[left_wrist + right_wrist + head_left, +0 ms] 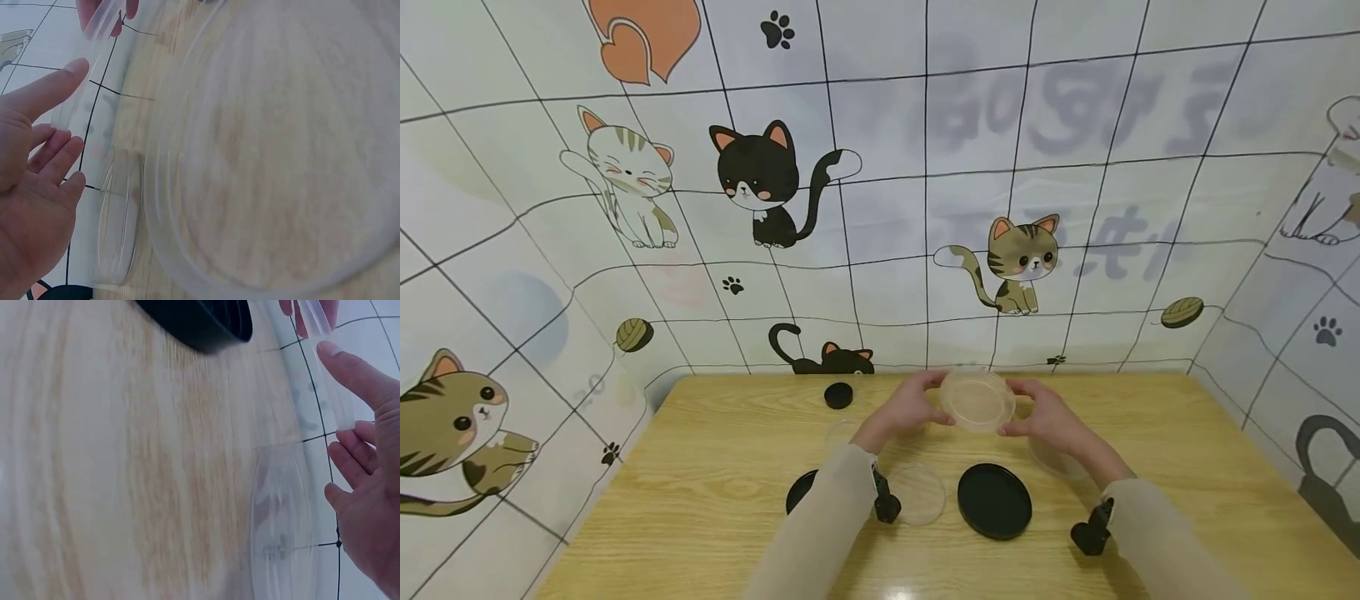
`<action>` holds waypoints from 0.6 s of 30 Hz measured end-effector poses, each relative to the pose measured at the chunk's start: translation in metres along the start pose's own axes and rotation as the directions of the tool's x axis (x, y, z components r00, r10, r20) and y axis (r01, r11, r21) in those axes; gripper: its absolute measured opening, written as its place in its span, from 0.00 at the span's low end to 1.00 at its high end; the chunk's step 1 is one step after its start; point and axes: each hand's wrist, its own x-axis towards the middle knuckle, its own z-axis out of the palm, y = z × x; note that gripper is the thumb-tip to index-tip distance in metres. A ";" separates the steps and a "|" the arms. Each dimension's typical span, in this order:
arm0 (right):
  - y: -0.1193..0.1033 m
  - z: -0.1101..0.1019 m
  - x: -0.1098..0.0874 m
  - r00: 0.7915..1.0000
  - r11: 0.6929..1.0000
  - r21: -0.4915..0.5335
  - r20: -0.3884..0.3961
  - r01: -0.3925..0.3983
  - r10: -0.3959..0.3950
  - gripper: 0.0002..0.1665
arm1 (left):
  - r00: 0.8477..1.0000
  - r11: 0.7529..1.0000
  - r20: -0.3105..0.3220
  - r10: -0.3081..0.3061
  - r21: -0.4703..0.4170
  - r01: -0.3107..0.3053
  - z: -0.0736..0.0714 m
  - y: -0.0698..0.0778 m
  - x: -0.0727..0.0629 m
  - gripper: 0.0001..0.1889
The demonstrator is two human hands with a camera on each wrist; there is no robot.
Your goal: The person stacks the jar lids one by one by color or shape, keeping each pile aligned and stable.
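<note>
A clear round plastic lid [977, 401] is held up off the table near its far edge, tilted so that its flat face shows in the head view. My left hand [912, 403] pinches its left rim, thumb on the near side and fingers behind. On the opposite rim my right hand [1049, 417] grips it the same way. Both wrist views show the lid edge-on, as a thin pale band [94, 50] between thumb and fingers. Below the hands, a black round lid [994, 501] and another clear round lid [917, 494] lie on the table.
A small black disc [838, 395] lies at the back left of the wooden table [662, 500]. My left sleeve partly covers another black round piece [800, 490]. Clear round pieces lie behind my left wrist [841, 432] and under my right forearm [1054, 461]. Cat-print walls [887, 208] enclose the table.
</note>
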 end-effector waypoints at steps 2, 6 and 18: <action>-0.002 0.001 -0.002 1.000 1.000 0.016 -0.005 0.012 -0.011 0.55 | 1.000 1.000 0.003 0.019 -0.012 -0.019 -0.002 0.000 -0.003 0.40; -0.011 0.002 -0.008 0.999 0.997 0.063 -0.015 0.047 -0.046 0.54 | 1.000 0.998 -0.001 0.026 -0.060 -0.026 -0.007 0.003 -0.014 0.41; -0.041 0.009 -0.026 0.988 0.970 0.190 -0.060 0.152 -0.143 0.47 | 0.999 0.966 -0.005 0.031 -0.255 -0.032 -0.027 0.019 -0.057 0.41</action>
